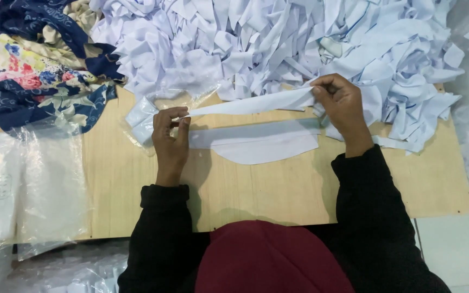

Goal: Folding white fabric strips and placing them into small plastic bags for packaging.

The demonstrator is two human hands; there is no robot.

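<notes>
Presently a large heap of white fabric pieces (278, 43) covers the far side of the wooden table (137, 190), evidently unprocessed. One curved white collar piece (256, 144) lies flat before the person (apparently the only piece laid out). A white fabric strip (251, 103) is stretched above it, left hand (170, 135) and right hand (340, 103) fingers pinched shut on its ends.

A flat, light brown wooden board (137, 184) is lying in the middle as the work table. Pale square floor tiles (457, 244) are showing at 4 o'clock. Clear, crinkly plastic sheets (39, 179) are lying at 9 o'clock. Soft, even light is falling on everything.
</notes>
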